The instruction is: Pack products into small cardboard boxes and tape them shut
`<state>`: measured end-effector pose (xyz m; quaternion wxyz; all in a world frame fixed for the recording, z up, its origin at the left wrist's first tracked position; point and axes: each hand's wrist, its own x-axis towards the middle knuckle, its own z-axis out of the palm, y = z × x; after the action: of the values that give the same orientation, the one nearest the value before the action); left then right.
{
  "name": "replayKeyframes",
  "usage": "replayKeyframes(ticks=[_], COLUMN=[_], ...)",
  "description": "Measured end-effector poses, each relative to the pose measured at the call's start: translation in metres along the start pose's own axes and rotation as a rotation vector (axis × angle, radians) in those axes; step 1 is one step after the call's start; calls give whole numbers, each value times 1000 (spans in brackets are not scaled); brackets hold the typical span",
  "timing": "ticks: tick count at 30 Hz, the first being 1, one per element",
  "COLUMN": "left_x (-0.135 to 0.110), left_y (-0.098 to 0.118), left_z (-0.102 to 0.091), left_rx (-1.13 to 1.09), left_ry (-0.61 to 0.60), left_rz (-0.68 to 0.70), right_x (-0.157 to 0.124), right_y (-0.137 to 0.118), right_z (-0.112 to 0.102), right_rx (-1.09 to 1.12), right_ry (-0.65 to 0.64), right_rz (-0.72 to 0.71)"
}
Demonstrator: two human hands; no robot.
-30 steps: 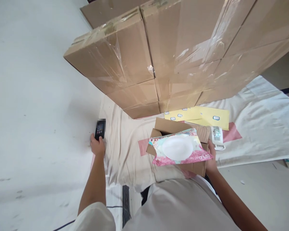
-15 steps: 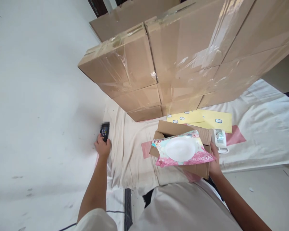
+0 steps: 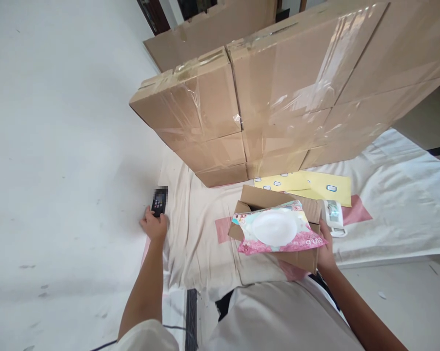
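At the left edge of the cloth, beside the wall, my left hand (image 3: pixel 154 226) has its fingers closed on the lower end of a dark phone (image 3: pixel 159 207); part of its screen is pixelated. On the right, my right hand (image 3: pixel 326 251) grips the side of an open cardboard box (image 3: pixel 300 261). A pack of wet wipes (image 3: pixel 274 227) with a white lid and a pink floral print lies across the box's opening. It covers most of the inside, and its right end reaches my right hand.
Behind the box rises a wall of taped cardboard cartons (image 3: pixel 289 92). Yellow sheets (image 3: pixel 326 187) with small printed labels lie at its foot. A white tape dispenser (image 3: pixel 333 217) stands right of the box. Pale cloth (image 3: pixel 198 234) covers the table, and a white wall (image 3: pixel 66 146) borders the left.
The view has shifted slightly. Both hands keep their holds, and the wipes pack stays on the box.
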<state>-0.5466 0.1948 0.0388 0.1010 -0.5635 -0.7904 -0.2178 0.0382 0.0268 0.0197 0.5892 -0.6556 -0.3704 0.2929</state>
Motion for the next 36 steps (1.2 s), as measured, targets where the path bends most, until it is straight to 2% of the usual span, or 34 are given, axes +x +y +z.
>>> replayKeyframes(ticks=[4, 9, 21, 29, 33, 36], left_x=[2, 5, 4, 3, -4, -29], left_y=[0, 0, -1, 2, 14, 43], left_z=[0, 1, 0, -7, -16, -26], left_rx=[-13, -34, -61, -94, -142, -206], left_ry=[-20, -90, -94, -35, -14, -16], left_rz=[4, 22, 25, 2, 13, 70], right_x=[-1, 1, 3, 4, 2, 1], right_y=[-7, -10, -13, -8, -9, -18], right_z=[1, 2, 4, 5, 6, 5], right_rx=[41, 33, 50, 75, 38, 20], right_ry=[18, 15, 1, -30, -18, -10], right_rz=[83, 65, -7, -10, -4, -5])
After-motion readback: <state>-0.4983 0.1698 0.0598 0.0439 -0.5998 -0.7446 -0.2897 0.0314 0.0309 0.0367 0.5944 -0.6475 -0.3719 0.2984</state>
